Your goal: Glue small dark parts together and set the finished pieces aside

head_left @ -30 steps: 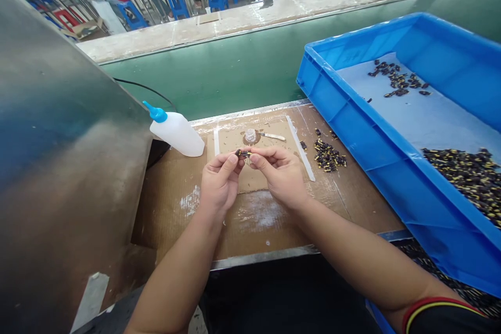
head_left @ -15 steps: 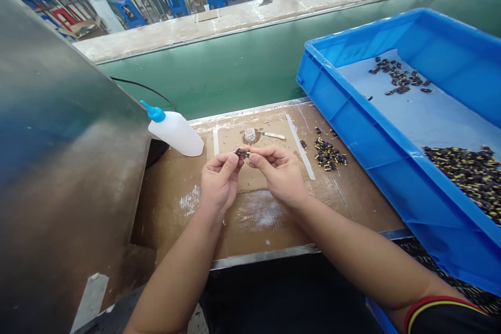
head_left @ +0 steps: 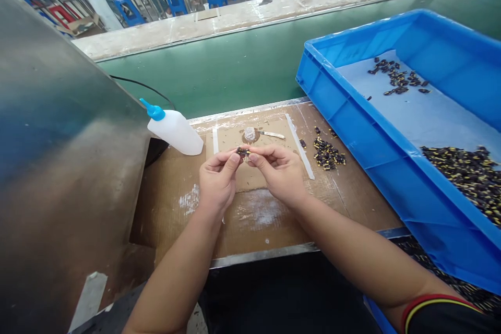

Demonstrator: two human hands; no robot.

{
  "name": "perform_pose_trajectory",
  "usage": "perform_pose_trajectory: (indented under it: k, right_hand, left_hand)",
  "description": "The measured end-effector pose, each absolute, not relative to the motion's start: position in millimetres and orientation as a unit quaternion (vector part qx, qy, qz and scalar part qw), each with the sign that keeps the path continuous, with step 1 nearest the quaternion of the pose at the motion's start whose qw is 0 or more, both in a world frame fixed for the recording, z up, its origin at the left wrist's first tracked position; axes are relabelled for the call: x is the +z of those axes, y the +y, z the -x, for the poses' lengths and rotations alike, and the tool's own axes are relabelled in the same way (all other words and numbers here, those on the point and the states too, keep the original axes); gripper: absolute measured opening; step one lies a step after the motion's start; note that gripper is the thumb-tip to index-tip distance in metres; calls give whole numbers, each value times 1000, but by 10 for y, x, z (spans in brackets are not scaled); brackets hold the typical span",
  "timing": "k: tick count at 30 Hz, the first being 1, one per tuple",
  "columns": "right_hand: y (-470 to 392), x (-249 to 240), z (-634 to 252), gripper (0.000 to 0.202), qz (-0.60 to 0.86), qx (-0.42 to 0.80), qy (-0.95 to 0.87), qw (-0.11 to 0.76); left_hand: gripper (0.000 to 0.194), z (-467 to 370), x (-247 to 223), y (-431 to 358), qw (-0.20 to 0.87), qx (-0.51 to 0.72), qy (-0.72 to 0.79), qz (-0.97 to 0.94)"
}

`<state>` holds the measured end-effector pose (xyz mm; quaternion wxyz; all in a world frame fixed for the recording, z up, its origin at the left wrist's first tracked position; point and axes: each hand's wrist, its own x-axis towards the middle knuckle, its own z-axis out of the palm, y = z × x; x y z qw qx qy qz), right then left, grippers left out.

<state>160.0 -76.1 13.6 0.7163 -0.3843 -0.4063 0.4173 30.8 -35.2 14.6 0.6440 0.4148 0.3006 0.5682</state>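
Note:
Between my two hands is a small black-and-yellow piece (head_left: 243,152), held over the cardboard mat. My left hand (head_left: 218,176) pinches its left end between thumb and fingers. The right end is in the pinch of my right hand (head_left: 281,171). Fingertips cover part of the piece, so its exact kind does not show. Just beyond my fingers stand a small clear cup (head_left: 249,134) on a dark wet spot and a knife-like tool with a pale handle (head_left: 274,135). A pile of similar black-and-yellow pieces (head_left: 327,154) lies right of the mat.
A blue crate (head_left: 352,115) on the right holds many such pieces on a pale liner. A white squeeze bottle (head_left: 177,132) with a blue nozzle leans at left, near a metal panel (head_left: 70,156). Behind runs a green belt (head_left: 203,75); people and blue stools are beyond.
The piece has turned slightly between my fingertips, and more of its dark side shows. Both hands keep their pinch in nearly the same place.

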Motion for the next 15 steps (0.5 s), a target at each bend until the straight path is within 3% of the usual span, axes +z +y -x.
perform_pose_trajectory:
  k: [15]
  right_hand:
    - [-824,99,-1605,10,411,365,-448,705]
  left_hand:
    - [27,-309,178,-354,655,556,323,-398]
